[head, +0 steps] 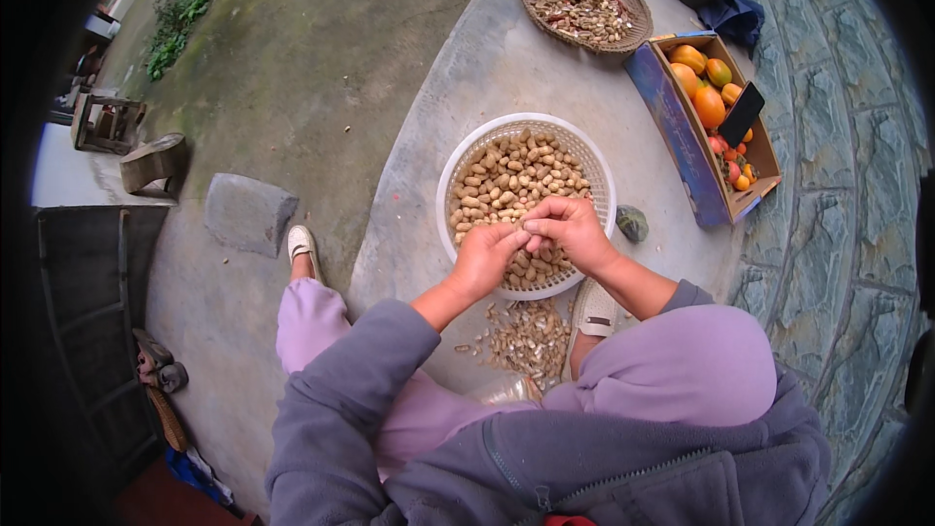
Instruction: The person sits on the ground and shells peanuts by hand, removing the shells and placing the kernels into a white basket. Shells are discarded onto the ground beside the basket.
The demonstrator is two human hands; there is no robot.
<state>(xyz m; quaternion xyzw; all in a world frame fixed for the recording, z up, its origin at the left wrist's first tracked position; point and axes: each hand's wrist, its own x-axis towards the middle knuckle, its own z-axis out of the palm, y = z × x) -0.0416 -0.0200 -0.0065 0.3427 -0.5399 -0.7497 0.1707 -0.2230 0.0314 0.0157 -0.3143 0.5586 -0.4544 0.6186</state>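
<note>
My left hand (488, 256) and my right hand (573, 230) meet over a round white plastic basket (447, 230) of unshelled peanuts (504, 175). Thumbs and fingertips of both are pinched together on a small thing, apparently a peanut, mostly hidden by the fingers. The basket rests on the concrete between my feet, its lattice wall showing inside the rim. Just below it, a heap of broken peanut shells (529, 340) lies on the ground, close to my shoe on the right. A clear plastic item (504, 389) sits partly under my legs.
A woven basket (643, 33) of shells and dried bits stands at the far side. To the right, a cardboard box (676, 139) holds orange fruit (708, 108) and a dark phone (743, 115), near a stone wall (840, 234). A rounded stone (632, 223) touches the basket's right side; a block (248, 212) lies left.
</note>
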